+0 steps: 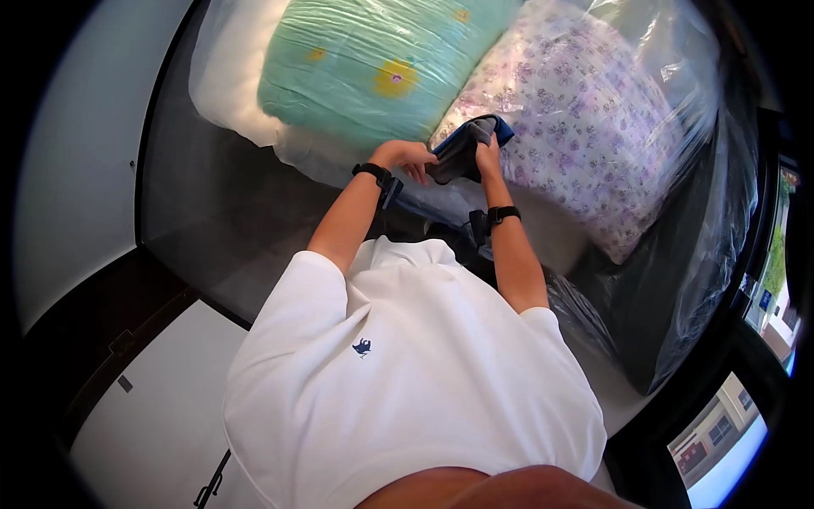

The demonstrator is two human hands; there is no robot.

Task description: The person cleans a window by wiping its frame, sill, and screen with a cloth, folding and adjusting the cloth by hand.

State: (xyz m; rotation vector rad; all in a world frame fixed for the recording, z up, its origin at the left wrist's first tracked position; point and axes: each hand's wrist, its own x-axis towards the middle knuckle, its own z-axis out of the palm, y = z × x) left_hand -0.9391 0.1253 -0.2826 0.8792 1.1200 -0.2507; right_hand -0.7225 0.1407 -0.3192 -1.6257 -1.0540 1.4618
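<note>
My left hand (pixel 409 161) is at the left edge of a folded dark grey and blue cloth (pixel 458 157), its thumb and fingers closed at that edge. With my right hand (pixel 488 159) I grip the cloth's right side, the thumb pressed on top. The cloth is bunched, with a blue edge along its far side; its exact kind is not clear. Just beyond it are a mint-green quilt (pixel 365 85) with yellow flowers and a white quilt with a purple floral print (pixel 585 110), both under clear plastic. Each of my wrists wears a black strap with a small device.
Clear plastic sheeting (pixel 687 280) hangs in folds on the right. A puffy white bundle (pixel 225 76) lies at the far left. A grey surface (pixel 220 204) extends beneath the bedding. White cabinet panel (pixel 161 407) stands lower left; a window (pixel 721 433) is lower right.
</note>
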